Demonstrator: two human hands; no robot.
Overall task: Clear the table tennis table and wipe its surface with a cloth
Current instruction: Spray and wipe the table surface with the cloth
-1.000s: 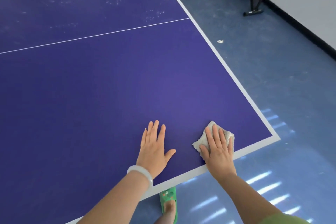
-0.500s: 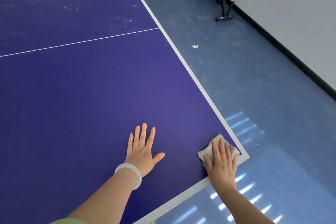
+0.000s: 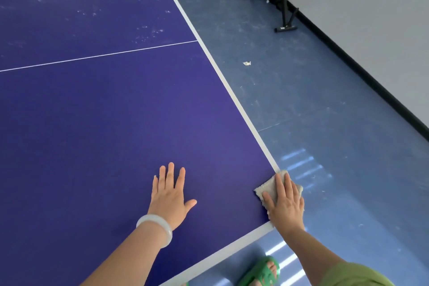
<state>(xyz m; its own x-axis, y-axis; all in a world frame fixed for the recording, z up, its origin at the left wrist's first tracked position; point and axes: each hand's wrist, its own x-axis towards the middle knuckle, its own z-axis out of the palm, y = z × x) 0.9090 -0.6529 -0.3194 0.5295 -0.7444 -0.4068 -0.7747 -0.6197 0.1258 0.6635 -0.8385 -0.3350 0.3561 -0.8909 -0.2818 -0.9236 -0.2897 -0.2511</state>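
Pressing a beige cloth (image 3: 269, 189) onto the near right corner of the purple table tennis table (image 3: 116, 111), the right hand (image 3: 286, 204) has straight fingers, the left hand (image 3: 170, 195) lies spread flat on the table, pale smudges (image 3: 149, 32) dot its far half, and blue floor (image 3: 325, 100) borders its right edge.

Bright, even daylight; striped glare on floor (image 3: 325, 104) (edges bowed).

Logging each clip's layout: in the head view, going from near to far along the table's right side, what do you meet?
Nearest first: green sandal → right hand flat on the cloth at the corner of the table → paper scrap on the floor → black bench frame.
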